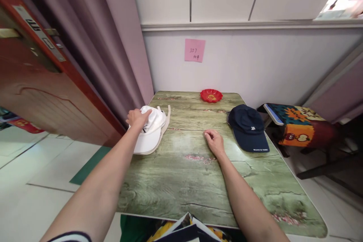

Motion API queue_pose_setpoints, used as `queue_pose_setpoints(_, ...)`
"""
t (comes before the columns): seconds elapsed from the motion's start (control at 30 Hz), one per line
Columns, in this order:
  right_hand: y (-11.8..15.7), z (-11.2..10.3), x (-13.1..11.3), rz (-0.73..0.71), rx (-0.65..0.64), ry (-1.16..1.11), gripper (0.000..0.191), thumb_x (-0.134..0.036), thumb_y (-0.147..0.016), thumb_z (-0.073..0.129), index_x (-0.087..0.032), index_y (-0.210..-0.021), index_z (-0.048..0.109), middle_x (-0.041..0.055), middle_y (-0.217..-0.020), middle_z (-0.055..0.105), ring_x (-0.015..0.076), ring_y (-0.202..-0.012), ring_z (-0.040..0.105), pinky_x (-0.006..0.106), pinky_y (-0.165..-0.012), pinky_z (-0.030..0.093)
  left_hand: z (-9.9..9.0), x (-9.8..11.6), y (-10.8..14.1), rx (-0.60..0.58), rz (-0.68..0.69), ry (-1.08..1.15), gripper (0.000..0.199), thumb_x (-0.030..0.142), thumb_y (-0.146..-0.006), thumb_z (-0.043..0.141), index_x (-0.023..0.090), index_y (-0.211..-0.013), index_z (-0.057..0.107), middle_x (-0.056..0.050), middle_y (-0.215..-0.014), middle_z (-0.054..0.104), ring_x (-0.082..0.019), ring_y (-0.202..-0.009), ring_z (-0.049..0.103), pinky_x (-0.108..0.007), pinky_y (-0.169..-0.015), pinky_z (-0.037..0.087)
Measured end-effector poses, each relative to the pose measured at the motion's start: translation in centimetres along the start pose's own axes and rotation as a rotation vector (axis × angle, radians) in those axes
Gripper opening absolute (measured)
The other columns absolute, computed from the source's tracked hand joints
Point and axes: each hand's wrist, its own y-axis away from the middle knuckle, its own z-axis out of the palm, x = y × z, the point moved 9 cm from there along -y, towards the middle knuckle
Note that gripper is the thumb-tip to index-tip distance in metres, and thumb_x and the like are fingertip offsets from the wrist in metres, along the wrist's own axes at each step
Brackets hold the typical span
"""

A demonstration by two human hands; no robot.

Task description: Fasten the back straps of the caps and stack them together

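Observation:
My left hand (137, 118) lies over the crown of a white baseball cap (154, 121) at the table's left edge. Its thumb stretches across the top and the fingers bend over the far left side, gripping the crown. The cap's brim points toward me, a dark logo is partly covered by my wrist, and pale straps stick out at its back right. My right hand (214, 141) rests on the wood-patterned table (176, 181), fingers curled in, with nothing visible in them. To its right sits a navy baseball cap (248, 126) with white lettering, brim toward me.
A red scalloped dish (211, 95) stands at the table's far edge by the wall. On the wall is a pink note (194, 50). A wooden door (56, 94) and purple curtain (113, 26) flank the left; a cloth-covered stool (297, 124) stands to the right.

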Motion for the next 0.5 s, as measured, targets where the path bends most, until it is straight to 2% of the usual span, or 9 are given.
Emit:
queue_pose_setpoints(0.1,0.0,-0.1,0.0,0.006,0.0,-0.005,0.027,-0.04,-0.087,0.055,-0.02,-0.086,0.073,0.0095,-0.098,0.074,0.0239,-0.095,0.066,0.037,-0.089,0.049,0.2,0.0,-0.5,-0.01,0.016,-0.004,0.033,0.046,-0.073,0.069,0.017,-0.089,0.066,-0.021,-0.109,0.067,-0.04,-0.111,0.059,-0.052,-0.092,0.042)
queue_pose_setpoints(0.23,0.0,-0.1,0.0,0.01,-0.003,-0.025,0.026,-0.04,-0.086,0.056,-0.02,-0.084,0.073,0.0092,-0.097,0.074,0.0242,-0.094,0.065,0.037,-0.089,0.049,-1.0,-0.1,-0.5,-0.005,0.012,0.003,0.017,0.033,-0.071,0.066,0.019,-0.08,0.065,-0.017,-0.096,0.071,-0.037,-0.099,0.063,-0.045,-0.082,0.044)
queue_pose_setpoints(0.37,-0.1,-0.1,0.1,0.027,-0.001,-0.058,0.026,-0.042,-0.085,0.058,-0.021,-0.083,0.073,0.0095,-0.097,0.074,0.0249,-0.095,0.065,0.039,-0.091,0.048,-3.0,0.4,0.3,0.031,0.07,0.05,0.014,0.033,-0.07,0.065,0.02,-0.069,0.06,-0.01,-0.079,0.068,-0.028,-0.079,0.061,-0.035,-0.07,0.042)
queue_pose_setpoints(0.5,0.0,-0.1,0.5,0.064,0.004,-0.119,0.028,-0.045,-0.083,0.06,-0.021,-0.08,0.073,0.0097,-0.096,0.074,0.0256,-0.094,0.065,0.04,-0.092,0.048,-5.7,2.6,1.7,0.07,0.188,0.126,0.019,0.034,-0.068,0.066,0.021,-0.058,0.055,-0.002,-0.058,0.054,-0.019,-0.061,0.05,-0.03,-0.06,0.035)
